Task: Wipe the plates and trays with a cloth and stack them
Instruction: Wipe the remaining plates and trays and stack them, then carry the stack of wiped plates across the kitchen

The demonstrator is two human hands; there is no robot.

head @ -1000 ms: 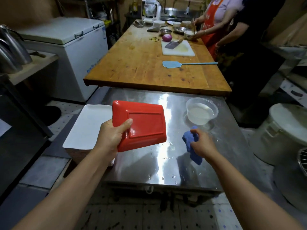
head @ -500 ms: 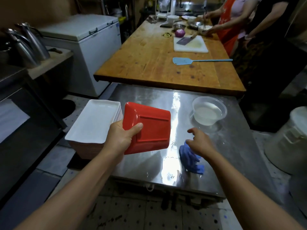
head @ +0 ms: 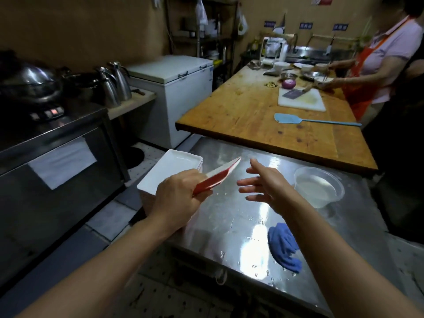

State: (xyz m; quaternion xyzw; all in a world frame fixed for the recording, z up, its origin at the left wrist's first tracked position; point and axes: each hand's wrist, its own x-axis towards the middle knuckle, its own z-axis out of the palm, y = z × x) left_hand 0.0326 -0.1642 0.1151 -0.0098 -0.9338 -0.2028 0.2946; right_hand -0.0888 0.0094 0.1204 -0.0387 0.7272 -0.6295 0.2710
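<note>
Left hand (head: 176,198) grips an edge-on red plate (head: 218,175), its face hidden; right hand (head: 263,184) spread, holding nothing.

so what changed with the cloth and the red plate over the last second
The right hand let go of the blue cloth, which now lies on the steel table, and reaches open toward the red plate. The left hand has turned that plate edge-on. The white stack and water tub stayed put.

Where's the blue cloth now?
Head view: the blue cloth lies bunched on the steel table near its front edge, below the open right hand.
</note>
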